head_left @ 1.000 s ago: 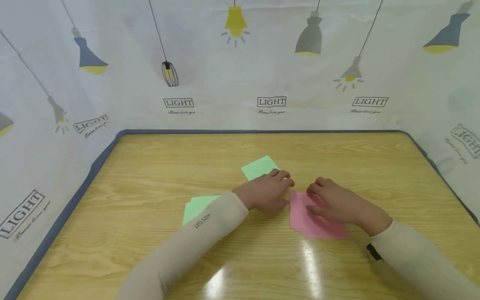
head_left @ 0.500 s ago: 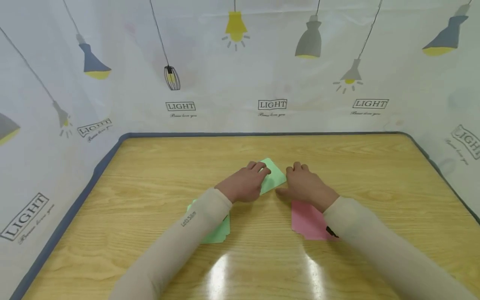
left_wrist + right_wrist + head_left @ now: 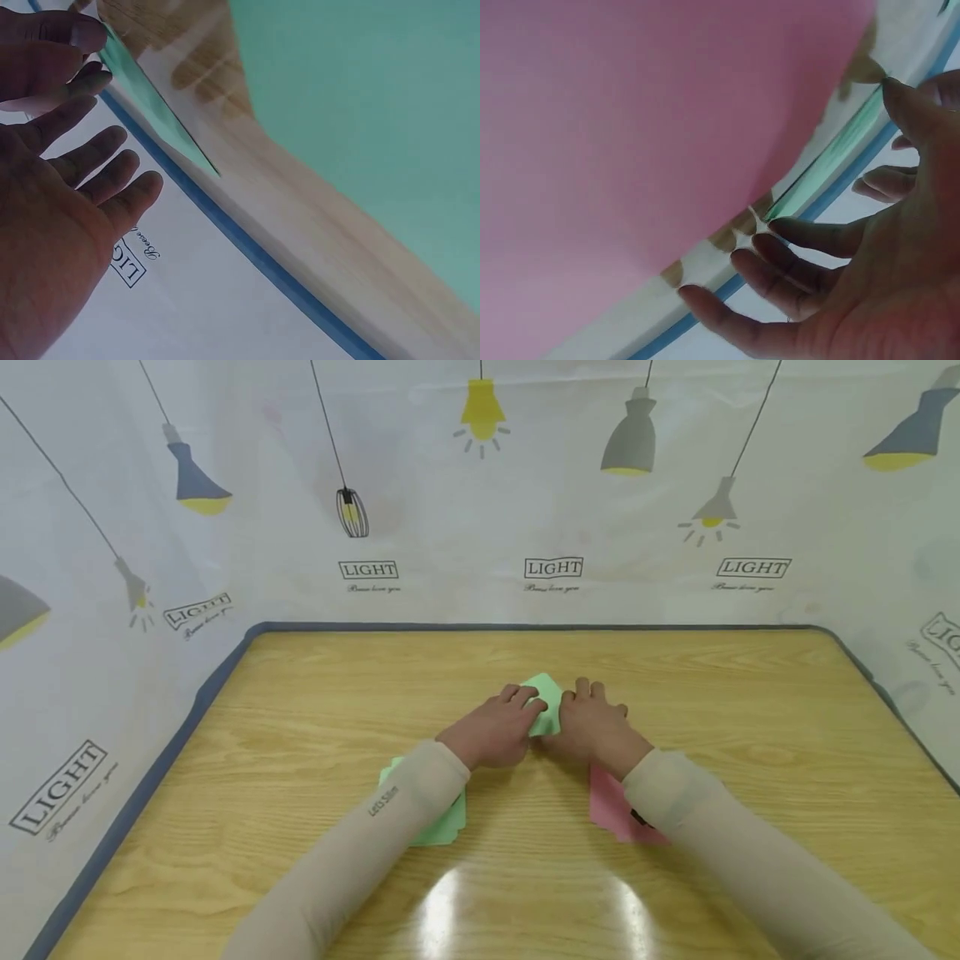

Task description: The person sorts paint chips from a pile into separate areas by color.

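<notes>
At the middle of the wooden table lies a light green card [image 3: 551,714], seen low and edge-on in both wrist views; I cannot tell whether it is one or several. My right hand [image 3: 596,725] has its thumb and index finger at opposite ends of the card's near right edge, holding it from that side. Over the card's left part reaches my left hand [image 3: 498,722], its fingers extended and touching or just beside it; its thumb is hidden from the head view. Under my left sleeve lie green cards [image 3: 442,831], and under my right sleeve pink cards [image 3: 611,814].
The wooden table [image 3: 300,710] has a dark blue edge [image 3: 420,627] along the back and sides. White cloth walls [image 3: 435,477] printed with lamps stand behind and to the sides. Both forearms wear pale sleeves [image 3: 712,818].
My right hand moved left from the pink cards to the middle green card, which has turned and shifted slightly. My left hand first drew back left over the card, then stayed almost still.
</notes>
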Motion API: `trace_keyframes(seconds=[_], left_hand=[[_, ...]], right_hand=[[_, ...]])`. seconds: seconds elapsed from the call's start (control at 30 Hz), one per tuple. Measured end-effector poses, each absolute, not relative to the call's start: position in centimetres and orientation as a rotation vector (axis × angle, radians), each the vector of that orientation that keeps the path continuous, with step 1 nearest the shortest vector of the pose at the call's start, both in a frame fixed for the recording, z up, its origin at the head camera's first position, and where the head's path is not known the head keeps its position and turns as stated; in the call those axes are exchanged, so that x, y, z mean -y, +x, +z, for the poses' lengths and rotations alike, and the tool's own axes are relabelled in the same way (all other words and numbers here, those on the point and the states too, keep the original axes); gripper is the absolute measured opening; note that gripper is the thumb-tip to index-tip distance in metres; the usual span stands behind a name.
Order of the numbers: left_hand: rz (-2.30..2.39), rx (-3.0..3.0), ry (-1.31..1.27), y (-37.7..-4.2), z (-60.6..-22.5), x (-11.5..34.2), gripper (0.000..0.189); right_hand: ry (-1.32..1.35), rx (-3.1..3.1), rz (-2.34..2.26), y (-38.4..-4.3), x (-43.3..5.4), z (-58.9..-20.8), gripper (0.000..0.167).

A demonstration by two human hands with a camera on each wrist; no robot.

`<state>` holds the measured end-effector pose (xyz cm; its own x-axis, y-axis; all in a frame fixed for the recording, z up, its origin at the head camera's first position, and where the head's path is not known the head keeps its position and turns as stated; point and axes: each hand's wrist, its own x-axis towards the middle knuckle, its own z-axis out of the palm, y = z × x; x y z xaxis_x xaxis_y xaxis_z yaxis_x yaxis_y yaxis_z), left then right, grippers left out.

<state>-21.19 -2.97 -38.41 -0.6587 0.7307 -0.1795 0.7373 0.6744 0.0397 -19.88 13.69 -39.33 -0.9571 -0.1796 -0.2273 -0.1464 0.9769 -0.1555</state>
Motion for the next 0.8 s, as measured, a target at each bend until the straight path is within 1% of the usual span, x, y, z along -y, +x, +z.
trace_keyframes(seconds=[0.2,0.3,0.4,0.6,0.7,0.8], left_hand=[[-0.03,-2.71,1.136,-21.3,-38.4,3.4,0.05],[-0.014,-2.711,1.092,-21.4,-38.5,3.7,0.054],[-0.013,-2.708,1.028,-21.4,-38.7,3.9,0.057],[-0.028,-2.715,0.912,-21.4,-39.1,4.0,0.055],[-0.047,-2.718,0.909,-21.3,-39.1,4.0,0.05],[-0.058,-2.72,0.932,-21.2,-38.8,3.9,0.048]], right_hand=[[-0.345,-2.838,-0.202,-20.4,-14.4,-38.7,0.074],[-0.389,-2.825,-0.197,-20.6,-14.8,-38.6,0.069],[-0.391,-2.828,-0.227,-20.6,-14.6,-39.0,0.073],[-0.343,-2.888,-0.233,-20.5,-13.5,-39.9,0.093],[-0.319,-2.901,-0.208,-20.6,-13.1,-39.8,0.095],[-0.302,-2.899,-0.202,-20.7,-12.9,-39.6,0.093]])
